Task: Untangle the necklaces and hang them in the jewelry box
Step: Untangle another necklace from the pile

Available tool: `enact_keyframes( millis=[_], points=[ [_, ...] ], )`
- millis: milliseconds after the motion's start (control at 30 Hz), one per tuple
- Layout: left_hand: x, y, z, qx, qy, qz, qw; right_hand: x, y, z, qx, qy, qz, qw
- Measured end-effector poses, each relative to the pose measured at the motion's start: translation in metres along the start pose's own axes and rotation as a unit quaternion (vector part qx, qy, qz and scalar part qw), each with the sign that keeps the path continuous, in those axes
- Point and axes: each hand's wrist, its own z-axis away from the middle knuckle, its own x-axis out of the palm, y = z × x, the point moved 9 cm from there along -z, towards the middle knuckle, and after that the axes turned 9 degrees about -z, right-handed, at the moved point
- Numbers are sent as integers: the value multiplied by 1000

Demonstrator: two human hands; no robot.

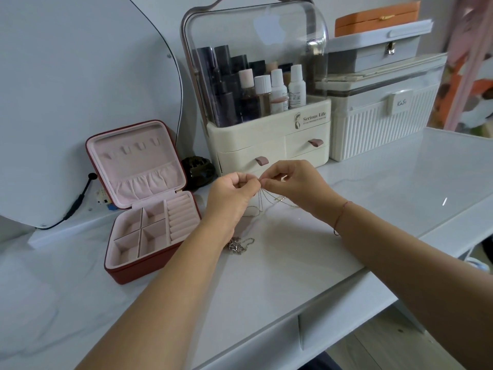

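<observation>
Both the left hand (234,192) and the right hand (293,182) pinch the thin necklaces (262,199) at one tangled spot, just above the table (293,252). Loose strands hang down to the top. A silver chain heap (238,246) lies at six o'clock from the left hand. The open jewelry box (125,273) waits at nine o'clock. The chains look light, floppy and easy to snap, so pinching close to the knot and pulling softly seems best.
</observation>
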Motion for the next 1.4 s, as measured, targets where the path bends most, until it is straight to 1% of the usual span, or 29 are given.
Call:
enact_keyframes(
  millis=[200,433,600,733,867,1000,1133,1233,1400],
  points=[
    [0,4,-2,44,0,-44,998,-1,3,0,24,-9,-37,999],
    [2,17,2,117,-14,-124,985,-2,3,1,30,-8,-7,1000],
    [3,14,1,96,-21,-142,985,5,3,2,31,-22,26,999],
    [3,10,-1,72,-37,-139,987,3,-1,3,12,-18,43,999],
    [10,4,1,42,-81,-131,987,0,1,2,33,-15,-18,999],
    [10,2,1,7,-86,-42,995,-4,6,-1,54,-5,-74,996],
    [10,3,0,24,-85,-8,996,1,4,0,48,-20,-79,996],
    [10,8,3,49,-101,-30,993,0,4,-1,48,-16,-86,995],
    [8,12,4,64,-92,-48,993,0,4,-1,53,-12,-91,994]
  ],
)
